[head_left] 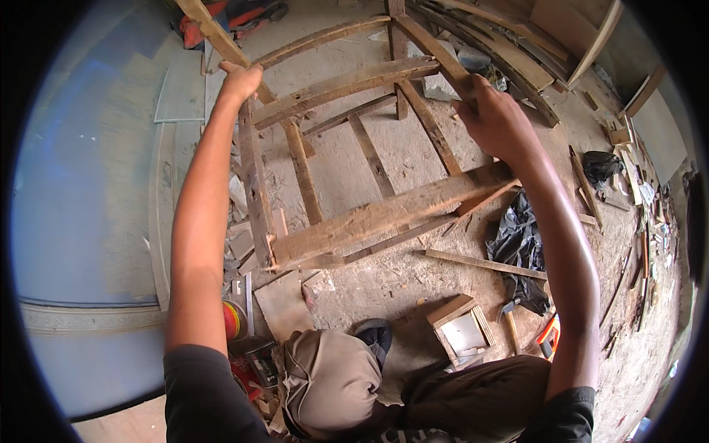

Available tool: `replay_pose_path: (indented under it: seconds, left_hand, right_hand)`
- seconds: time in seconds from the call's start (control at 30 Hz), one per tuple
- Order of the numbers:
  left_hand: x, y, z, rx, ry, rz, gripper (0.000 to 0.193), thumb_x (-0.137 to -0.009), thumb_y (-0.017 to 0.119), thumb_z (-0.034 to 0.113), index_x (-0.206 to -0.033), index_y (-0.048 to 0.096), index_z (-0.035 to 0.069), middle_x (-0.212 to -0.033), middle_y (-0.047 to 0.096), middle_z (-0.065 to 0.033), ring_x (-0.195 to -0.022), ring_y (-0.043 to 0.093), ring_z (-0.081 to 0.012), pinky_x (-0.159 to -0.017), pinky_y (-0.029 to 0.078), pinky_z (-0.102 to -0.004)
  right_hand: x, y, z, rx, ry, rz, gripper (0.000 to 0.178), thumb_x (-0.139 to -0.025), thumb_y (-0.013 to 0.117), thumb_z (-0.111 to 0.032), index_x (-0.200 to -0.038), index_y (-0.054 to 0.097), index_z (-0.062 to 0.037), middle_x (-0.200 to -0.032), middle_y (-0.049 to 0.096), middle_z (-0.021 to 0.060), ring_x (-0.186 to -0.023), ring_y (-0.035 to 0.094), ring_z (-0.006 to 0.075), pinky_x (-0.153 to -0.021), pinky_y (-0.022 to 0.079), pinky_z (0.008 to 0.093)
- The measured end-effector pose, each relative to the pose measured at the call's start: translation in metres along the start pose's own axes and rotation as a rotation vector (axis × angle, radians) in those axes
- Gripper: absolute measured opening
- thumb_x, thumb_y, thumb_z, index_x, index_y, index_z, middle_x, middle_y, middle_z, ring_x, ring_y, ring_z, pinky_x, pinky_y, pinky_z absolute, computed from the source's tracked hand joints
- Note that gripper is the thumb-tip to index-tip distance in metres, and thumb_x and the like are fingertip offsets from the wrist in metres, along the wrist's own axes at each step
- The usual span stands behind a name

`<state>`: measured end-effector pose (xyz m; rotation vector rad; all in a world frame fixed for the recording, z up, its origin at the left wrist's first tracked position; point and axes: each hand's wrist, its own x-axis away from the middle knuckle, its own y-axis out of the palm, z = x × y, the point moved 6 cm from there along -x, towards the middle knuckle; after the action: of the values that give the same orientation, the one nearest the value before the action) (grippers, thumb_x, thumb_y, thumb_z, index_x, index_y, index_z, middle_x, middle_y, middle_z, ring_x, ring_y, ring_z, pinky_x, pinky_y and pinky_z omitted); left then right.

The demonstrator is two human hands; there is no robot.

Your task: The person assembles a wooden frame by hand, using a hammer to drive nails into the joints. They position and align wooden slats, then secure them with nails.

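- Where the person's bent knee fills the lower edge, a small open wooden box (461, 330) lies on the dusty floor (384, 277), a crumpled black plastic sheet (517, 247) just beyond.
- Above the floor stands a rough, weathered wooden frame of nailed slats (369, 218) — held at both sides.
- The right hand (495, 114) is clenched on a slanted slat.
- The left hand (240, 81) grips the far left upright.

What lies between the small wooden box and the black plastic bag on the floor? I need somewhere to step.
In the head view, a hammer lies between the small wooden box and the black plastic bag, on the dusty floor.
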<state>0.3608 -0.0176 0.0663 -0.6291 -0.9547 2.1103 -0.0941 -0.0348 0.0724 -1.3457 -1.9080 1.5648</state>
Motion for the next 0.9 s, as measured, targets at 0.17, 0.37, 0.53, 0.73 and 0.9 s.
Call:
replay_pose_path:
  seconds: [0.17, 0.37, 0.53, 0.73, 0.9]
  left_hand:
    - [0.008, -0.012, 0.002, -0.261, -0.048, 0.058, 0.11, -0.076, 0.061, 0.04, -0.138, -0.008, -0.019, -0.134, 0.04, -0.0371, -0.128, 0.044, -0.0376, -0.106, 0.034, -0.0379]
    - [0.007, -0.032, 0.021, 0.011, -0.106, 0.126, 0.132, -0.068, 0.071, 0.062, -0.135, -0.004, -0.023, -0.138, 0.035, -0.0353, -0.129, 0.04, -0.0405, -0.104, 0.035, -0.0397]
    - [-0.024, -0.058, 0.024, 0.204, 0.025, 0.464, 0.102, -0.072, 0.065, 0.067, -0.125, 0.04, -0.016, -0.12, 0.054, -0.0296, -0.111, 0.056, -0.0338, -0.096, 0.043, -0.0382]
    - [-0.019, -0.045, 0.038, 0.562, 0.243, 0.525, 0.049, -0.087, 0.064, 0.039, -0.082, 0.059, -0.009, -0.063, 0.064, -0.014, -0.052, 0.063, -0.019, -0.052, 0.051, -0.0295]
    - [-0.043, -0.048, 0.017, 0.534, 0.319, 0.675, 0.053, -0.086, 0.062, 0.042, -0.057, 0.06, -0.002, -0.055, 0.061, -0.0087, -0.049, 0.059, -0.0152, -0.053, 0.05, -0.03]
  right_hand:
    - [-0.006, 0.001, -0.005, -0.071, 0.067, -0.099, 0.06, -0.089, 0.057, -0.049, -0.112, 0.052, 0.0066, -0.096, 0.065, 0.0265, -0.097, 0.063, 0.0388, -0.082, 0.049, 0.0434]
    - [-0.026, -0.023, -0.009, -0.033, 0.084, -0.236, 0.073, -0.086, 0.052, -0.062, -0.102, 0.058, 0.0092, -0.093, 0.063, 0.03, -0.095, 0.064, 0.0384, -0.082, 0.048, 0.0424]
    - [-0.053, 0.001, -0.014, -0.021, 0.022, -0.184, 0.058, -0.086, 0.053, -0.048, -0.111, 0.059, 0.0047, -0.104, 0.061, 0.0311, -0.1, 0.061, 0.042, -0.089, 0.047, 0.0455]
    - [-0.045, 0.029, 0.021, -0.029, 0.029, -0.065, 0.045, -0.083, 0.066, -0.025, -0.113, 0.048, 0.003, -0.098, 0.063, 0.0281, -0.094, 0.062, 0.0419, -0.079, 0.051, 0.0438]
    - [-0.036, 0.015, 0.004, -0.004, 0.019, -0.081, 0.04, -0.087, 0.061, -0.018, -0.12, 0.048, -0.0006, -0.097, 0.064, 0.025, -0.093, 0.064, 0.038, -0.078, 0.049, 0.0433]
